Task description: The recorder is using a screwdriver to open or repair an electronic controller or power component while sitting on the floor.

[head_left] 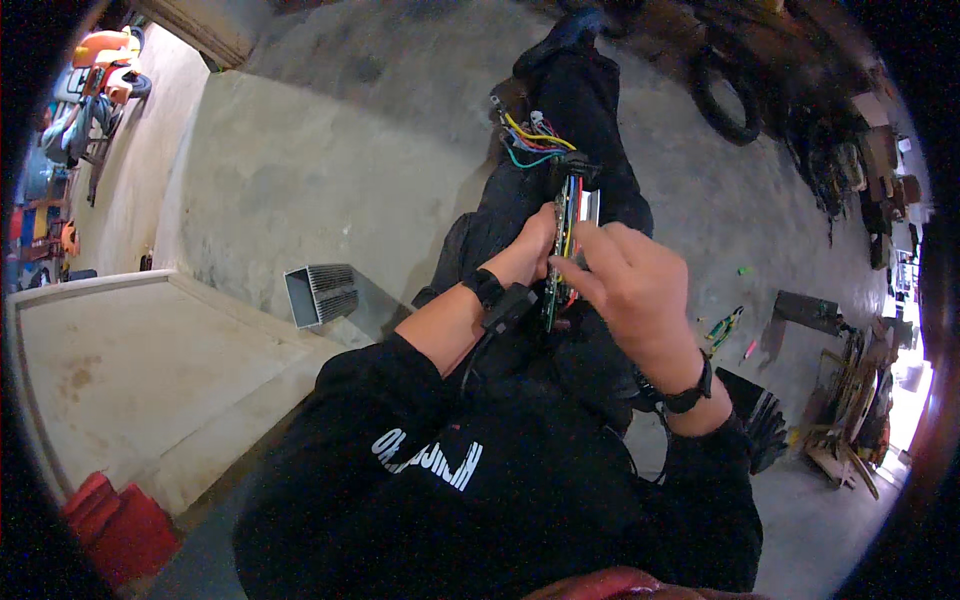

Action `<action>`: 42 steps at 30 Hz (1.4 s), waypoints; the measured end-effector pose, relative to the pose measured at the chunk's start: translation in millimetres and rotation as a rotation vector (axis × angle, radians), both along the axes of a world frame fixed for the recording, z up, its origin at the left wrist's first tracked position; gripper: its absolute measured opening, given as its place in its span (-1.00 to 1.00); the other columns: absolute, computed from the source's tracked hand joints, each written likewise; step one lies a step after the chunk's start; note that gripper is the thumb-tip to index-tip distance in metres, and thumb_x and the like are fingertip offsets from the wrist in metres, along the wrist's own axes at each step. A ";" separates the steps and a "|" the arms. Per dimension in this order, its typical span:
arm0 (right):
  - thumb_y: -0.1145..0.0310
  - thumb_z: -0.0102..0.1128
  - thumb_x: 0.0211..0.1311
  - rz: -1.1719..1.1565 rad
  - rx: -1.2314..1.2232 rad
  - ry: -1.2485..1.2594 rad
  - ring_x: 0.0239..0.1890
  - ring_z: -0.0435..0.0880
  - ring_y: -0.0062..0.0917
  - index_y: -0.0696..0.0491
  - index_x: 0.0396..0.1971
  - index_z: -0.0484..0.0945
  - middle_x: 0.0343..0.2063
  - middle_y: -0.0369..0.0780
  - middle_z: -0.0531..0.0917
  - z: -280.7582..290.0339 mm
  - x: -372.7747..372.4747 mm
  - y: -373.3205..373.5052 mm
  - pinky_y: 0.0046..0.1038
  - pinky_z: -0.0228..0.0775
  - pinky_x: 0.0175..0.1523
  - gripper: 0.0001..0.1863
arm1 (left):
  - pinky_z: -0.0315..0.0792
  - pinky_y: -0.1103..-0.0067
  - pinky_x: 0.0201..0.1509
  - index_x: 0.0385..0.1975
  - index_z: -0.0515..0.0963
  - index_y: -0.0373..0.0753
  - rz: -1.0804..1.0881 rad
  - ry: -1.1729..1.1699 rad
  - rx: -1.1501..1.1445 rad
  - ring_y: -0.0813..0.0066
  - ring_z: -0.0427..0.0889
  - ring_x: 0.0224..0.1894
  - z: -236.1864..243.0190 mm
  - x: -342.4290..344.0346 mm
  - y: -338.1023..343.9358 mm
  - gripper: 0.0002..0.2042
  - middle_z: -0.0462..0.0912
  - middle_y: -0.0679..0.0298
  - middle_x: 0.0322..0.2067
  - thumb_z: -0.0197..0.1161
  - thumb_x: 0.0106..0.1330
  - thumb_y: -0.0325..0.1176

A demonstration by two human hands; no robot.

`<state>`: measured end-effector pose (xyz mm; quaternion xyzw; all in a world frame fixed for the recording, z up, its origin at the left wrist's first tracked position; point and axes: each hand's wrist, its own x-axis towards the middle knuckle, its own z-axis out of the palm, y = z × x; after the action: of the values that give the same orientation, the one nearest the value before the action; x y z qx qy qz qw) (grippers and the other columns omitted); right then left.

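Populated circuit board (pixel 551 295) held over the wearer's lap, seen narrow, its long axis running away from the torso between the legs (pixel 590 110). The right hand (pixel 635 270) comes in from the board's right, so the board lies to the left of its fingers; the thumb reaches across the board's nearer half, the index finger bent beside it. Whether they pinch a wire cannot be told. The left hand (pixel 540 235) is the closer-set support, closed against the board's left side, its fingertips hidden. Coloured wires (pixel 570 205) run lengthwise beside a silver metal strip (pixel 591 206); a loose wire bundle (pixel 535 140) fans leftward from the far end. Beyond, on the floor: green-handled pliers (pixel 725 328) at right, a finned metal housing (pixel 322 294) at left, and, farthest, a black tyre (pixel 725 95).
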<state>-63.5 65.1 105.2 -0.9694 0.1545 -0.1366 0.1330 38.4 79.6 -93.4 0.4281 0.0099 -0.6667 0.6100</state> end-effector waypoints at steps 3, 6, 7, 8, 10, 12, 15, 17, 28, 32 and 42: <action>0.36 0.39 -0.13 -0.012 -0.069 0.002 -0.32 0.56 -0.28 0.10 -0.16 0.51 -0.39 -0.20 0.56 -1.5 -6.2 0.0 -0.33 0.41 -0.25 -0.55 | 0.44 0.49 -0.52 -0.40 0.48 -0.07 0.007 0.042 -0.085 0.49 0.54 -0.52 11.0 -7.3 0.8 -0.65 0.54 0.32 -0.55 -0.26 0.38 -0.06; 0.41 0.32 -0.03 0.025 0.006 -0.145 -0.10 0.53 -0.22 0.11 -0.06 0.48 -0.15 -0.13 0.55 0.1 -1.1 -5.4 -0.30 0.38 -0.02 -0.55 | 0.46 0.53 -0.52 -0.39 0.48 -0.08 -0.044 0.008 -0.154 0.52 0.54 -0.52 -1.5 -2.2 2.8 -0.67 0.53 0.34 -0.54 -0.19 0.37 -0.05; 0.44 0.29 0.00 0.036 0.049 -0.212 -0.02 0.52 -0.20 0.11 -0.03 0.47 -0.06 -0.10 0.54 0.9 0.0 -8.1 -0.29 0.35 0.07 -0.55 | 0.47 0.53 -0.51 -0.38 0.48 -0.09 -0.039 0.007 -0.185 0.53 0.54 -0.51 -4.5 -1.3 3.7 -0.68 0.53 0.35 -0.53 -0.15 0.36 -0.04; 0.43 0.28 0.01 0.068 0.192 -0.195 0.05 0.48 -0.21 0.12 0.00 0.45 0.03 -0.10 0.48 1.3 -0.8 -9.3 -0.30 0.31 0.14 -0.52 | 0.48 0.53 -0.51 -0.37 0.48 -0.10 -0.030 0.006 -0.216 0.54 0.55 -0.51 -7.5 0.4 4.9 -0.68 0.54 0.36 -0.53 -0.11 0.35 -0.03; 0.43 0.27 0.02 0.107 0.462 -0.152 0.19 0.40 -0.23 0.12 0.06 0.41 0.20 -0.10 0.36 4.4 -7.9 -14.7 -0.32 0.21 0.27 -0.47 | 0.49 0.52 -0.50 -0.35 0.48 -0.13 -0.036 0.146 -0.181 0.53 0.55 -0.50 -3.4 -2.7 0.5 -0.68 0.54 0.35 -0.50 -0.06 0.34 -0.02; 0.45 0.28 0.02 0.192 0.594 -0.177 0.16 0.44 -0.26 0.11 0.02 0.45 0.14 -0.12 0.43 -0.5 -10.0 -22.4 -0.35 0.25 0.24 -0.51 | 0.50 0.52 -0.48 -0.30 0.48 -0.16 -0.002 0.085 -0.161 0.51 0.56 -0.48 25.1 -4.5 9.3 -0.70 0.57 0.31 -0.45 -0.03 0.32 -0.05; 0.48 0.32 -0.02 0.305 0.692 -0.244 0.03 0.55 -0.30 0.10 -0.08 0.52 -0.04 -0.15 0.57 -21.6 -5.6 -38.3 -0.38 0.36 0.13 -0.59 | 0.51 0.50 -0.47 -0.28 0.47 -0.19 0.042 0.013 -0.113 0.46 0.57 -0.47 52.7 -1.3 21.4 -0.71 0.56 0.27 -0.45 -0.06 0.33 -0.11; 0.48 0.36 -0.06 0.323 0.691 -0.321 -0.10 0.62 -0.33 0.10 -0.16 0.57 -0.19 -0.17 0.64 -36.3 -4.5 -42.3 -0.41 0.42 0.02 -0.63 | 0.52 0.49 -0.45 -0.28 0.46 -0.21 0.030 0.020 -0.157 0.41 0.58 -0.45 38.5 -0.4 14.9 -0.71 0.54 0.25 -0.46 -0.10 0.34 -0.13; 0.15 0.12 0.23 0.264 1.113 -0.492 -0.33 0.59 -0.38 0.20 -0.41 0.54 -0.50 -0.17 0.61 -48.9 2.3 -17.6 -0.38 0.41 -0.18 -0.65 | 0.42 0.51 -0.52 -0.30 0.47 -0.10 -0.038 -0.183 -0.274 0.51 0.49 -0.53 -6.9 -0.5 10.1 -0.59 0.50 0.35 -0.53 -0.19 0.36 0.09; 0.13 0.17 0.19 0.444 1.072 -0.580 -0.27 0.63 -0.30 0.17 -0.54 0.54 -0.52 -0.15 0.63 -45.1 12.5 -30.0 -0.27 0.44 -0.14 -0.64 | 0.45 0.53 -0.49 -0.23 0.48 -0.11 -0.007 0.099 -0.188 0.53 0.52 -0.49 12.1 -2.7 11.6 -0.58 0.53 0.34 -0.47 -0.21 0.37 0.08; 0.35 0.25 0.06 0.404 1.634 -0.558 -0.39 0.63 -0.32 0.10 -0.61 0.34 -0.39 -0.14 0.58 -47.0 23.5 -27.1 -0.34 0.50 -0.28 -0.74 | 0.48 0.48 -0.40 -0.22 0.47 -0.14 -0.042 -0.240 -0.353 0.46 0.55 -0.39 -0.8 -9.9 9.0 -0.62 0.55 0.29 -0.40 -0.16 0.37 0.02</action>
<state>-40.0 38.0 58.2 -0.5117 -0.0084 -0.1888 0.8381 28.5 88.5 -94.1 0.3912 -0.1888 -0.6148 0.6582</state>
